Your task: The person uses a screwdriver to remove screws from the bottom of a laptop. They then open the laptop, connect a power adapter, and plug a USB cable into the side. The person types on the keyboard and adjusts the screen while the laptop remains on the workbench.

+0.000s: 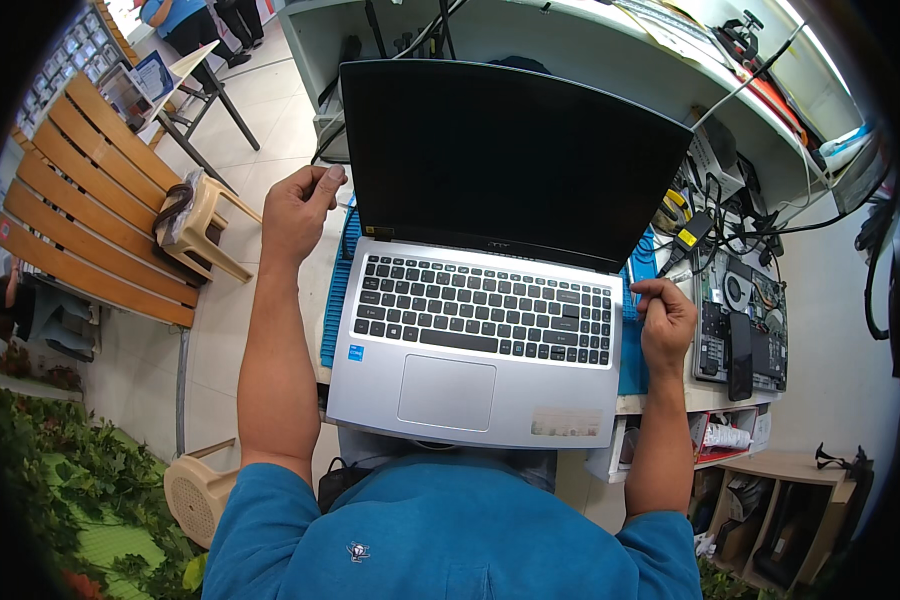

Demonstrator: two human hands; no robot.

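Note:
An open silver laptop lies in front of me, its black screen dark and tilted back. Its keyboard has dark keys, and the touchpad is below. Beside the screen's left edge, my left hand is raised with its fingers curled in and the thumb against them. My right hand is closed near the right edge of the keyboard, index finger bent toward the laptop. No object shows in either hand. Under the laptop, a blue ribbed mat sticks out at both sides.
An opened laptop base with bare circuit parts lies at right, a black phone-shaped slab on it. Cables and a black adapter crowd behind it. A shelf runs across the back. A wooden bench and plastic stool stand left.

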